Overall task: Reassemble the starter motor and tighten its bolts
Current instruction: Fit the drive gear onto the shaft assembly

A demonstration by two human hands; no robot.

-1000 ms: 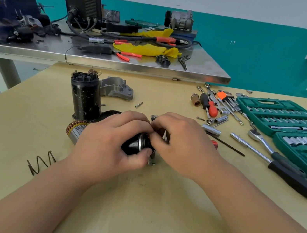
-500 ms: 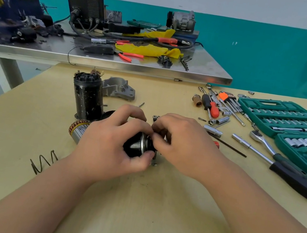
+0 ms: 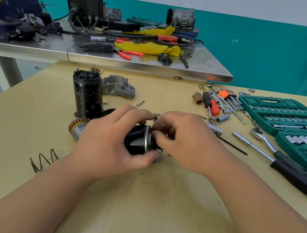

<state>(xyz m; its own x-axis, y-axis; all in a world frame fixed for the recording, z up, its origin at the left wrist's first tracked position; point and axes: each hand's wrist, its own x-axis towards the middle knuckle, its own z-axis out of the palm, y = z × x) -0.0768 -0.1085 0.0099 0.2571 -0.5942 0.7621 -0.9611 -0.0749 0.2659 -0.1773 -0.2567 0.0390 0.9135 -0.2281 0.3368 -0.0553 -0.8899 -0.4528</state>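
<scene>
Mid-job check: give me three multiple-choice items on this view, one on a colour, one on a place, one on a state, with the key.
1. The socket case is: A red; B green; C yellow.
2. The spring lies: A inside the socket case; B in the left hand; C on the table, left of the left forearm.
3. The left hand is: A gripping the black cylindrical part; B flat on the table; C holding the spring.
Key: 1 B, its shell is green. 2 C, it lies on the tabletop beside that forearm. 3 A, fingers and thumb curl round the part.
</scene>
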